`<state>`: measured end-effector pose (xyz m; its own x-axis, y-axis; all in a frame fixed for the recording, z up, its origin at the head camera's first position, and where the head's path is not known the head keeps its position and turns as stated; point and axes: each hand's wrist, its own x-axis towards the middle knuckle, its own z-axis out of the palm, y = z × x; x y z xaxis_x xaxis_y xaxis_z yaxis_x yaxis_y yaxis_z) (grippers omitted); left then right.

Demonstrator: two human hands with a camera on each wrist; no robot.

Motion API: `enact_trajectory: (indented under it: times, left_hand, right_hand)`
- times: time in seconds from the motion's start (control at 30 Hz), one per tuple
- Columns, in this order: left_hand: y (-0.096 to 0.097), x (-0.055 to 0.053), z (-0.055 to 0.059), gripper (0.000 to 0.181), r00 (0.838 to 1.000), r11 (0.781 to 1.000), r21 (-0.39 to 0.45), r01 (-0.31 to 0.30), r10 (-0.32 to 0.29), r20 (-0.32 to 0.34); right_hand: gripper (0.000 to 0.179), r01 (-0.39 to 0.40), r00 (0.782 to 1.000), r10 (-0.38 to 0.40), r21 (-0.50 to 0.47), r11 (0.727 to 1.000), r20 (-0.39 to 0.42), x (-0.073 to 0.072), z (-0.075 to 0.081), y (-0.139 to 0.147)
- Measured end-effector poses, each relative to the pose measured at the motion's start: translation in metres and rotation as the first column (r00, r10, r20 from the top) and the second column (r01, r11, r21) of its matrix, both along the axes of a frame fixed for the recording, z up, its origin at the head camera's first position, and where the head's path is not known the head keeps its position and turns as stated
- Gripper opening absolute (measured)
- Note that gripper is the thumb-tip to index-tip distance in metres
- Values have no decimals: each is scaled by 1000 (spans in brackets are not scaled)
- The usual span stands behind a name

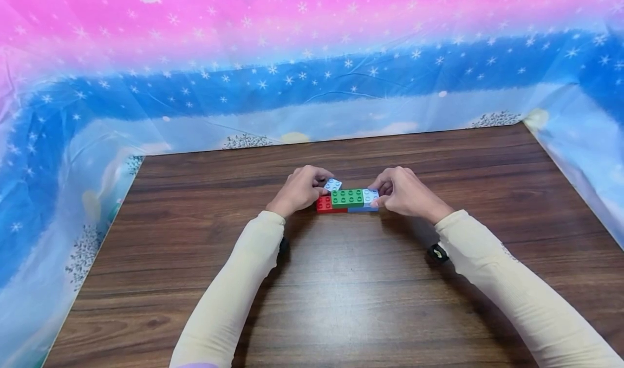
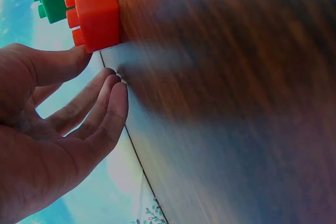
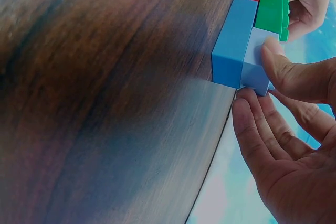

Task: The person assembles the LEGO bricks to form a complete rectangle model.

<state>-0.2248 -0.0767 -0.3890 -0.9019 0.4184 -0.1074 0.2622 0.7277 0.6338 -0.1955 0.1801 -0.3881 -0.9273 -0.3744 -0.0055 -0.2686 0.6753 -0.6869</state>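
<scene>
On the table is a low two-layer row of toy building bricks. Its bottom layer has a red brick (image 1: 324, 203) at the left and a blue brick (image 3: 231, 45) at the right. A green brick (image 1: 348, 197) sits on top, bridging the two. Beside it, above the blue one, is a pale blue brick (image 3: 257, 59), pinched by my right hand (image 1: 407, 192). My left hand (image 1: 299, 189) holds a small pale brick (image 1: 333, 184), turned at an angle behind the row, between thumb and index finger. Its thumb is close against the red brick's end in the left wrist view.
The wood-grain table (image 1: 312, 303) extends around the bricks on all sides. A pink and blue snowflake-patterned cloth (image 1: 292, 81) hangs along its back and side edges. Dark bands with small devices (image 1: 438, 252) are on the wrists.
</scene>
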Motion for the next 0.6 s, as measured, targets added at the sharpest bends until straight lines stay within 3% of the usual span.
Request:
enact_trajectory:
  times: [0.6]
  left_hand:
    - [-4, 1, -3, 30, 995, 997, 18, -74, 75, -61]
  right_hand:
    - [23, 7, 1000, -7, -1, 1000, 4, 1, 0, 1]
